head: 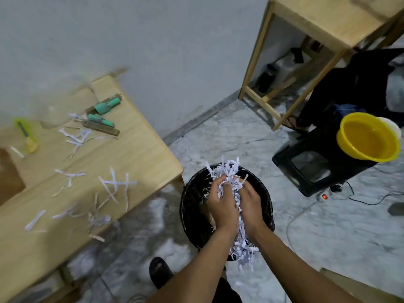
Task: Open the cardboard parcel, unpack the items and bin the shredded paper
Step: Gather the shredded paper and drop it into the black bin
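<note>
Beside wooden table [135, 149], marble floor [229, 136], black bin [192, 193]

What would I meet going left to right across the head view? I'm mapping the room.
Yellow utility knife → green-handled tools → loose paper strips on the wooden table → black bin with both hands over it → yellow bowl.

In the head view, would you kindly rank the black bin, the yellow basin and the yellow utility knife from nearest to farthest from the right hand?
1. Black bin, directly beneath the right hand.
2. Yellow basin, up to the right.
3. Yellow utility knife, far left on the table.
</note>
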Available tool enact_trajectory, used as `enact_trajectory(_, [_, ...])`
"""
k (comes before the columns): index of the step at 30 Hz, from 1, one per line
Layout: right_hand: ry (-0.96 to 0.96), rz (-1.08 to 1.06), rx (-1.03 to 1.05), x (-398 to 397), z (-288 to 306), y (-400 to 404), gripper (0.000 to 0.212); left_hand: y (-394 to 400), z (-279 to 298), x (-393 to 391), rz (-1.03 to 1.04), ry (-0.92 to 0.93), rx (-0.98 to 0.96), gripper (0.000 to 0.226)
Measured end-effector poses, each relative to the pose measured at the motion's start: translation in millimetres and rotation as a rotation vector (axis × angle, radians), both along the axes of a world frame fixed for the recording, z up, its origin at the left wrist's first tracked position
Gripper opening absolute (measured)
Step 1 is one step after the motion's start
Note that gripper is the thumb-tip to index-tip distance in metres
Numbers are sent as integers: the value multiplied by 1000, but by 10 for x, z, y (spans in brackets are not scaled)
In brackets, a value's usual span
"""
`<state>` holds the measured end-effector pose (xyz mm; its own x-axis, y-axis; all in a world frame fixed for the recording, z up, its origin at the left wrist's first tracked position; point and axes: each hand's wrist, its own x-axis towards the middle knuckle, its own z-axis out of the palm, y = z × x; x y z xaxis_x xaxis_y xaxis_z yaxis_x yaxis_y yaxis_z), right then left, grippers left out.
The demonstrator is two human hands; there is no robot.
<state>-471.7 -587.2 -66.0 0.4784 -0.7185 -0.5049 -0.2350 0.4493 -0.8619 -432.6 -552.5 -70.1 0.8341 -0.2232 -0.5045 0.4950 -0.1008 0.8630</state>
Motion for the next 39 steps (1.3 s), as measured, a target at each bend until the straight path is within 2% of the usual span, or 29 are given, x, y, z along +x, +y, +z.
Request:
enact_trajectory(6, [122,38,142,-77,-954,-204,26,-92,-1030,-47,-76,80,172,19])
enact_trajectory(8, [151,42,183,-83,-1192,-279,25,-94,-1231,0,-136,118,199,17])
enact_trajectory(12, [236,86,222,-114,-1457,-457,30,-44,-1460,175,-265,109,278,27])
enact_trajectory(17, [268,162,78,-210,-1369,-580,34,131,-1330,381,-418,62,339,29])
enact_trajectory(24, [234,337,-63,-174,-738,-210,34,630,-607,528,-576,-87,251,24])
enact_trajectory(28, [169,512,-224,16,-409,224,39,1175,-90,627,-559,-250,180,23])
enact_trajectory(31, [73,692,-445,291,-144,617,41,1689,187,745,-450,-390,215,24])
enact_trajectory(33, [-10,809,-628,491,-40,878,44,2043,325,847,-337,-490,290,25])
enact_trajectory(35, [-14,902,-795,690,-11,1090,53,2400,408,952,-203,-579,381,25])
enact_trajectory(39, [136,1107,-1174,1094,10,1445,77,3206,327,1249,6,-768,615,38])
